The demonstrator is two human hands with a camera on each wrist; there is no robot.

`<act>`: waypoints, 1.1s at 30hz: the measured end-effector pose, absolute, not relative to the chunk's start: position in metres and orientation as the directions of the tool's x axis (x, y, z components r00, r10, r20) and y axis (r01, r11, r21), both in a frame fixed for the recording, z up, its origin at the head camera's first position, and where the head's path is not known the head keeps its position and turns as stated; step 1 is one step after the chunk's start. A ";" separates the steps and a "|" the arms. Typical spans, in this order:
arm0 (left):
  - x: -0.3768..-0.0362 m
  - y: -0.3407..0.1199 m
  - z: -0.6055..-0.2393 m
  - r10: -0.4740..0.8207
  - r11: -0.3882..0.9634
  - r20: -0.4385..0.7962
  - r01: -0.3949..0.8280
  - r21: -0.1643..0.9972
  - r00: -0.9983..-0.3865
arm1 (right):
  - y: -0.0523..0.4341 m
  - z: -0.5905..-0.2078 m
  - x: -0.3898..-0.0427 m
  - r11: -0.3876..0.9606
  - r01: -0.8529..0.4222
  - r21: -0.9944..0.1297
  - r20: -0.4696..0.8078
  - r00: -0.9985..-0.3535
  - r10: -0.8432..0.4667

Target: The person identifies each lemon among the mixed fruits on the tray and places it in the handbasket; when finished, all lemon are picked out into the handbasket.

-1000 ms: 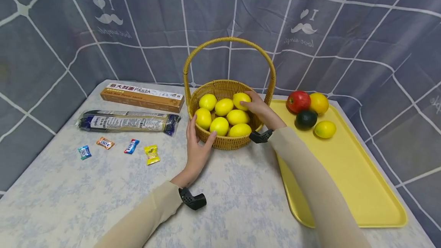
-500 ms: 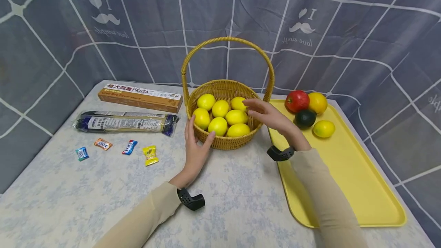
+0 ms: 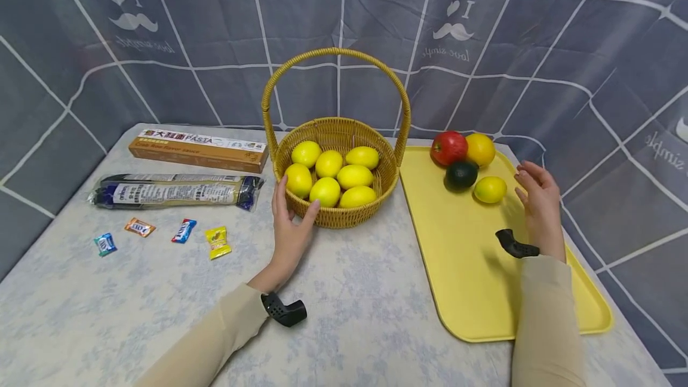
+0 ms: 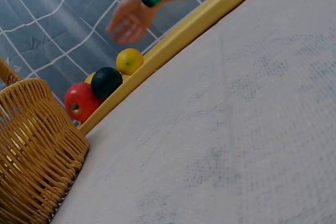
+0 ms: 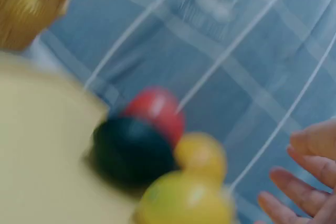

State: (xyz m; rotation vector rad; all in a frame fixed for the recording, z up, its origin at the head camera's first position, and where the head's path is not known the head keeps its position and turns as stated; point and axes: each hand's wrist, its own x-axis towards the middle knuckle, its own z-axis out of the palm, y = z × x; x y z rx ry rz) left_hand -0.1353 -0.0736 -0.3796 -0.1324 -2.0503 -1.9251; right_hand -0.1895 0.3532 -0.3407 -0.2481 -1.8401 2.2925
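Since leaving the wicker basket (image 3: 344, 208), right hand (image 3: 537, 208) hovers, fingers (image 3: 529, 171) loose and empty, beside the yellow lemon (image 3: 490, 189).

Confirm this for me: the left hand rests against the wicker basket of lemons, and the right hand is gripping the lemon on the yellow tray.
Not quite. The left hand does rest against the wicker basket of lemons, but the right hand grips nothing: the head view shows it open, beside the lemon on the yellow tray, not touching it.

box (image 3: 197, 149): "PASTA" | curtain (image 3: 454, 27): "I", "love simple"
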 end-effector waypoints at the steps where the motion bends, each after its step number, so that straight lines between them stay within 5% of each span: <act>1: -0.135 -0.074 -0.379 -0.153 0.087 0.293 0.283 0.955 -0.944 | 0.354 -0.347 -0.193 -0.189 0.010 -0.982 -0.064 -0.956 0.287; 4: -0.136 -0.075 -0.379 -0.154 0.087 0.293 0.283 0.955 -0.944 | 0.353 -0.365 -0.203 0.080 0.132 -0.988 -0.107 -0.958 0.265; 8: -0.137 -0.076 -0.380 -0.156 0.084 0.313 0.303 0.949 -0.937 | 0.343 -0.381 -0.215 0.497 0.092 -0.863 0.001 -0.983 0.184; 13: -0.150 -0.080 -0.399 -0.170 0.091 0.323 0.312 0.946 -0.931 | 0.332 -0.392 -0.222 0.660 0.070 -0.748 0.110 -0.967 0.228; 15: -0.155 -0.080 -0.408 -0.172 0.101 0.315 0.302 0.948 -0.933 | 0.331 -0.390 -0.220 0.591 0.128 -0.797 0.061 -0.955 0.289; 18: -0.156 -0.079 -0.414 -0.167 0.118 0.314 0.297 0.948 -0.935 | 0.328 -0.377 -0.213 0.285 0.182 -0.941 -0.065 -0.925 0.375; 21: -0.154 -0.077 -0.410 -0.161 0.111 0.331 0.316 0.942 -0.930 | 0.318 -0.349 -0.203 -0.089 0.072 -0.993 -0.101 -0.914 0.392; 23: -0.149 -0.076 -0.401 -0.156 0.108 0.337 0.323 0.940 -0.928 | 0.306 -0.327 -0.193 -0.207 -0.071 -0.976 -0.006 -0.936 0.352; 28: -0.136 -0.074 -0.381 -0.148 0.100 0.324 0.311 0.945 -0.935 | 0.256 -0.275 -0.168 -0.164 -0.321 -0.933 0.322 -0.946 0.019; 33: -0.135 -0.075 -0.380 -0.156 0.100 0.334 0.321 0.942 -0.930 | 0.188 -0.253 -0.177 0.124 -0.301 -0.945 0.249 -0.914 -0.321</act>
